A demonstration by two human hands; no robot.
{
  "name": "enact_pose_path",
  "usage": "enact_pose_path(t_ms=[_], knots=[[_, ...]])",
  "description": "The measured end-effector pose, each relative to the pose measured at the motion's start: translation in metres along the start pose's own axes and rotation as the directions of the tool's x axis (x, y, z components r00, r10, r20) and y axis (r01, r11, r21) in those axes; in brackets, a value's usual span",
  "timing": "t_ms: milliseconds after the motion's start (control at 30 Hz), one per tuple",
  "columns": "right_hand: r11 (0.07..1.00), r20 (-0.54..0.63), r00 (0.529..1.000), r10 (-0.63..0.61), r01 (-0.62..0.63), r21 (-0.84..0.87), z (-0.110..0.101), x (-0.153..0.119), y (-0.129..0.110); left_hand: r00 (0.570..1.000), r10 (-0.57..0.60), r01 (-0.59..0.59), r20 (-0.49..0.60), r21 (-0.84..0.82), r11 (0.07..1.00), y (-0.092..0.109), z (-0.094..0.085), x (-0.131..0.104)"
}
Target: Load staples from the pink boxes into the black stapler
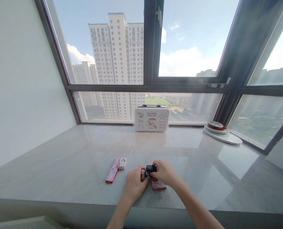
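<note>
Near the front of the marble sill, my right hand [166,173] is closed round a small black object [151,168], possibly a stapler. My left hand [135,183] pinches the left, lower end of the same black object, its fingertips close to those of my right hand. Just below my right hand lies a red and white box [158,184], partly covered by it. Left of my left hand are a white and red box [122,163] and a flat, long red and pink box [112,175], lying close together.
A white case with cartoon prints [152,119] stands upright against the window at the back. Round plates or discs [222,135] are stacked in the back right corner. The sill's front edge [84,202] runs below the hands, and a white wall [24,89] rises at left.
</note>
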State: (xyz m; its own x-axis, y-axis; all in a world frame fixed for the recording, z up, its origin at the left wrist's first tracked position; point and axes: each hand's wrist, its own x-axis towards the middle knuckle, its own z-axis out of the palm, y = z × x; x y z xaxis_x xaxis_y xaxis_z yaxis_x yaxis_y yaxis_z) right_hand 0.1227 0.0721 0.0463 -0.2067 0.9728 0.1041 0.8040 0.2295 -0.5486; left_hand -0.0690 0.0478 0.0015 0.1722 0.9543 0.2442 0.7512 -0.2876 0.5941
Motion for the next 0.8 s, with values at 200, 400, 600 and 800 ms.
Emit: enact_pose_path(t_ms=[200,400,600,800], knots=[[0.995,0.079,0.992,0.099,-0.1,0.013,-0.032,0.005,0.037,0.927,0.358,-0.352,0.111,-0.072,0.933,0.042,0.002,-0.017],[0.972,0.244,0.957,0.158,-0.195,0.135,-0.049,-0.019,0.075,0.883,0.413,-0.396,0.222,-0.12,0.91,0.044,0.003,-0.013],[0.801,0.289,0.933,0.215,-0.338,0.495,-0.013,-0.055,0.092,0.984,0.135,-0.143,0.117,0.062,0.988,-0.006,-0.019,-0.01],[0.692,0.241,0.951,0.194,-0.306,0.653,0.01,-0.075,0.071,0.96,0.169,-0.178,0.223,0.023,0.984,-0.034,-0.036,-0.023]])
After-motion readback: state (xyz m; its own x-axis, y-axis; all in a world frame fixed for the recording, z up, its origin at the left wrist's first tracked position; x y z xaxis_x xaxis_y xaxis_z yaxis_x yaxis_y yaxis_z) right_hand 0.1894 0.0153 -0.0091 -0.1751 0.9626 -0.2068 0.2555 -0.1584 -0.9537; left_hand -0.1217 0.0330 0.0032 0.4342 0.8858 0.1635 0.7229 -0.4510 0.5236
